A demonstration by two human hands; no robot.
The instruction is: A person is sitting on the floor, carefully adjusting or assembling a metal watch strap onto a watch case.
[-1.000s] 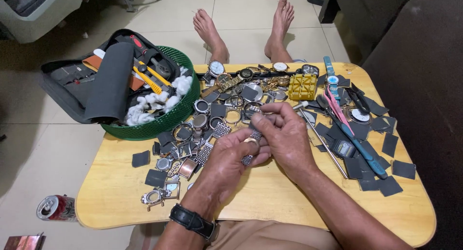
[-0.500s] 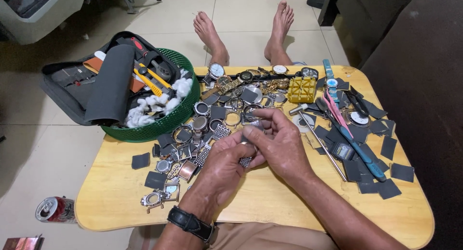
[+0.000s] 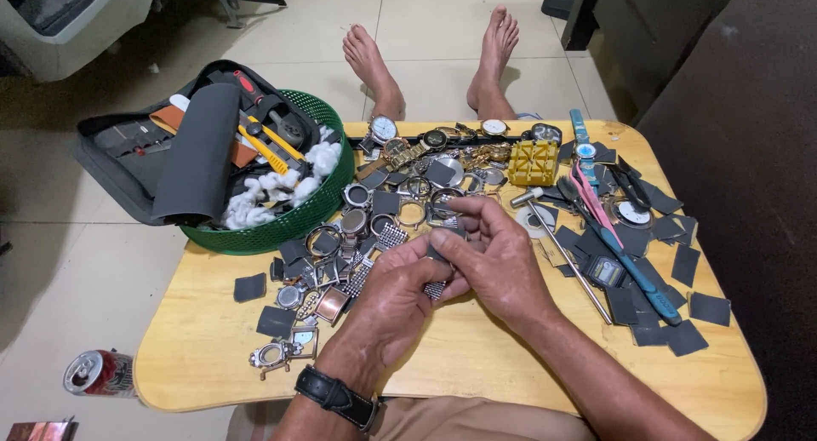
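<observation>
Left hand: we saw the left hand curled around a small watch part, its fingers pinching the metal mesh end from below.
Right hand: the right hand was closed over the same part from above, thumb and forefinger raised slightly; what they pinched we could not tell.
Where the part was: held between both hands, just above the wooden table, near its middle.
Around it: loose watch cases and bands lay just beside the left hand; a small hammer and dark square pads lay to the right.
Risk 1: we judged the part could slip from the 2 grips and drop among the scattered cases, where it would be hard to tell apart.
Risk 2: a wrist brushing sideways could sweep pieces off the table edge.
Risk 3: the green basket overhung the table's left edge, so a nudge might tip it.
</observation>
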